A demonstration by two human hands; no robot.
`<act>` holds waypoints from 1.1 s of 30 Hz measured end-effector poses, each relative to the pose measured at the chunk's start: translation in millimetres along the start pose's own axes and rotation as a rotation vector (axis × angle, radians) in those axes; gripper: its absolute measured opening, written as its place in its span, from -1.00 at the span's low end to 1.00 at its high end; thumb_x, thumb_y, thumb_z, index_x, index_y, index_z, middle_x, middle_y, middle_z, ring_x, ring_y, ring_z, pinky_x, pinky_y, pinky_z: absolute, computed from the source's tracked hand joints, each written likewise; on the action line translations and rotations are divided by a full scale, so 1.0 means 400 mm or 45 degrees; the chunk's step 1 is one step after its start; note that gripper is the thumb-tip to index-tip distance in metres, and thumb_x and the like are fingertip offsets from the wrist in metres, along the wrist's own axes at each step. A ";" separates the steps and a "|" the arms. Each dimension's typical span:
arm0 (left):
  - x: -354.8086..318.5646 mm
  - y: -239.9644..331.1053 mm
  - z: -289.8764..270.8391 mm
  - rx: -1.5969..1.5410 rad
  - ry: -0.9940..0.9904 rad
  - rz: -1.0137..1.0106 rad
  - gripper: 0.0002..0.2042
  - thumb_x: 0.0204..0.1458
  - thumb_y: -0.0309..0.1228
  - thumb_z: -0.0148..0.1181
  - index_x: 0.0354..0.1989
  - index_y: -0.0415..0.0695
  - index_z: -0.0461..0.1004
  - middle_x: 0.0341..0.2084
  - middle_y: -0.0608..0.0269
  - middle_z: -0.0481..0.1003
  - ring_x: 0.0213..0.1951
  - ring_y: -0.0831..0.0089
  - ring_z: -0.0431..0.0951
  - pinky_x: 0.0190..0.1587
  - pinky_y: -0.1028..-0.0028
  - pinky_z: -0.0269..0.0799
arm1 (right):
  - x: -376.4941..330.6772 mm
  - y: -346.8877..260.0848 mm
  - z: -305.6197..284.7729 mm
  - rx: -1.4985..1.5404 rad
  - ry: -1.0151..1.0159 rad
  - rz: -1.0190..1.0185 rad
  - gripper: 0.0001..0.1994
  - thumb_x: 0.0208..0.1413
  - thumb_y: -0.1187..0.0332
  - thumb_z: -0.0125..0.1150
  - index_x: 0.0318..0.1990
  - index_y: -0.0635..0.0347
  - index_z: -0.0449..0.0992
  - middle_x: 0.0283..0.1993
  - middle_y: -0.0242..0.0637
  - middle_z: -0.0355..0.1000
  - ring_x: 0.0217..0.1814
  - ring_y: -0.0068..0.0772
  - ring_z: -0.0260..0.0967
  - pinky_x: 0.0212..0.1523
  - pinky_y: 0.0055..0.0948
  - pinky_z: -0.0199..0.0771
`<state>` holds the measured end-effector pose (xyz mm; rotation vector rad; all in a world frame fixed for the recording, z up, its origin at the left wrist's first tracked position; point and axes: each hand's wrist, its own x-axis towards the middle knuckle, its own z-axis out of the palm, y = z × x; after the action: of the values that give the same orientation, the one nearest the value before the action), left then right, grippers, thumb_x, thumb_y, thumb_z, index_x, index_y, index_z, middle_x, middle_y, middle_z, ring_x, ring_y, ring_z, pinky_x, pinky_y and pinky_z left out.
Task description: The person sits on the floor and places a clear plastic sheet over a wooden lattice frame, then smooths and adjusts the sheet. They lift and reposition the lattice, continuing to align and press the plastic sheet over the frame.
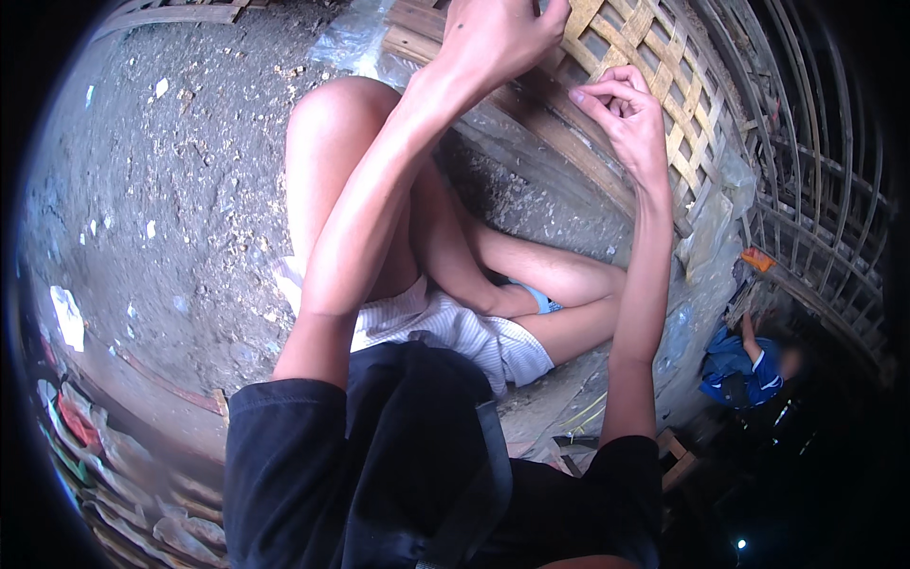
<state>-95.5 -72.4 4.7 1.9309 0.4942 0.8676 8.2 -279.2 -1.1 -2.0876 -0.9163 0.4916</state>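
At the top edge, my left hand reaches over the near end of a woven bamboo lattice panel. Its fingers look curled, but the frame edge cuts them off, and whatever they hold is hidden. My right hand is beside it, above the panel's edge, with thumb and forefinger pinched together and the other fingers bent. Anything in that pinch is too small to make out. Pale flat strips cross one another in the panel. Below my hands, a brown wooden board runs along the panel's side.
I sit on rough grey ground with legs folded. Clear plastic sheeting lies by the board. Curved bamboo slats rise at the right. Another person in blue is farther right. Plastic bags are piled at the lower left.
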 end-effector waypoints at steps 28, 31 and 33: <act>-0.068 0.029 0.036 0.177 -0.565 0.230 -0.62 0.11 -0.13 0.30 -0.32 -0.30 0.63 -0.49 -0.16 0.62 -0.35 -0.05 0.69 -0.21 0.08 0.63 | -0.443 0.045 0.268 -0.345 0.557 0.229 -0.87 0.18 0.43 0.40 -0.17 0.28 0.65 -0.05 -0.09 0.36 -0.10 -0.10 0.41 -0.01 -0.13 0.44; -0.079 0.057 0.088 0.426 -0.657 0.245 -0.58 0.09 -0.04 0.34 -0.39 -0.25 0.65 -0.55 -0.11 0.61 -0.35 -0.04 0.69 -0.16 0.11 0.61 | -0.473 0.113 0.331 -0.293 0.526 0.275 -0.83 0.22 0.43 0.35 -0.09 0.26 0.65 -0.02 -0.06 0.36 -0.01 -0.01 0.42 0.02 -0.10 0.45; -0.081 0.080 0.110 0.529 -0.771 0.269 -0.61 0.02 -0.08 0.41 -0.43 -0.25 0.66 -0.52 -0.07 0.64 -0.31 0.03 0.71 -0.10 0.10 0.57 | -0.493 0.146 0.377 -0.285 0.549 0.271 -0.85 0.21 0.45 0.34 -0.10 0.26 0.65 -0.01 -0.06 0.36 -0.02 -0.01 0.43 0.01 -0.08 0.47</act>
<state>-84.9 -134.7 6.9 2.5251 0.1063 0.2734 -188.0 -375.0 -132.8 -2.3802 -0.5177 0.0340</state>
